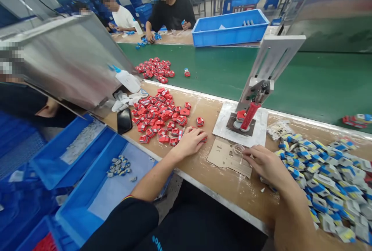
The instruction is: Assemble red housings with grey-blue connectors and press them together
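Pinching one thin pale stick (241, 160) in the right hand (266, 163), before one hand press (261, 85).

The right fingers close on the stick beside one small clear cup (238, 149), over one cardboard sheet (216, 156) in front of the press. Left of the press, the left hand (190, 142) rests at the edge of one heap of red pieces (158, 117), too many to count; whether its fingers grasp any cannot be told. Right of the press lies one heap of grey-and-blue pieces (322, 181), equally uncountable.
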The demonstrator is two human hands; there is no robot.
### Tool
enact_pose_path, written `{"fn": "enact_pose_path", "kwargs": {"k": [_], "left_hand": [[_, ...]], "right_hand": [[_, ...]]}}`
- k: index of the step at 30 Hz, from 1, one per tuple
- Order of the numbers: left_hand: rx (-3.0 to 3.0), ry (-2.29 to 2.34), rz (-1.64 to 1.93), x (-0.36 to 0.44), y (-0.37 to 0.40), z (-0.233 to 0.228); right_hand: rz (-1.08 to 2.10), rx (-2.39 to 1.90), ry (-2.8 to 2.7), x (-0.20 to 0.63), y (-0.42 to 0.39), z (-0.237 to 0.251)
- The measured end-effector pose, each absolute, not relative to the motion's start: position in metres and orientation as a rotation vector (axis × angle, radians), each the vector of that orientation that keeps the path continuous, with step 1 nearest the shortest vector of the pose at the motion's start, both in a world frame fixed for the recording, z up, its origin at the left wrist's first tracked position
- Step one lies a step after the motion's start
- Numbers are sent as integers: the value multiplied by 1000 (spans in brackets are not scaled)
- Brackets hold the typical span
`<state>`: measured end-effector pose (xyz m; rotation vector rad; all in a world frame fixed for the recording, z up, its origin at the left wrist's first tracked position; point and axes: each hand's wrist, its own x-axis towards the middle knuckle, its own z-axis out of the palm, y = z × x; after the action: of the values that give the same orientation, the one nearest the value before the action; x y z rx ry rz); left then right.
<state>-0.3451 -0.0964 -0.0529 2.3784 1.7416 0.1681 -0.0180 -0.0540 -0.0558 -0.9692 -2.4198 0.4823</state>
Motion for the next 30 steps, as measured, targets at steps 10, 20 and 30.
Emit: {"fn": "enact_pose_path", "kwargs": {"k": [10,20,30], "left_hand": [[2411,1719,261,-377,-104,-59],[1625,1319,1394,-323,-95,-67],[1110,940,1277,-287,-33,-67]], "right_hand": [[365,-851,-2297,-33,-54,-60],[630,-1007,-2111,-43,-54,-50],[991,-1267,-1634,-36,-49,-43]]}}
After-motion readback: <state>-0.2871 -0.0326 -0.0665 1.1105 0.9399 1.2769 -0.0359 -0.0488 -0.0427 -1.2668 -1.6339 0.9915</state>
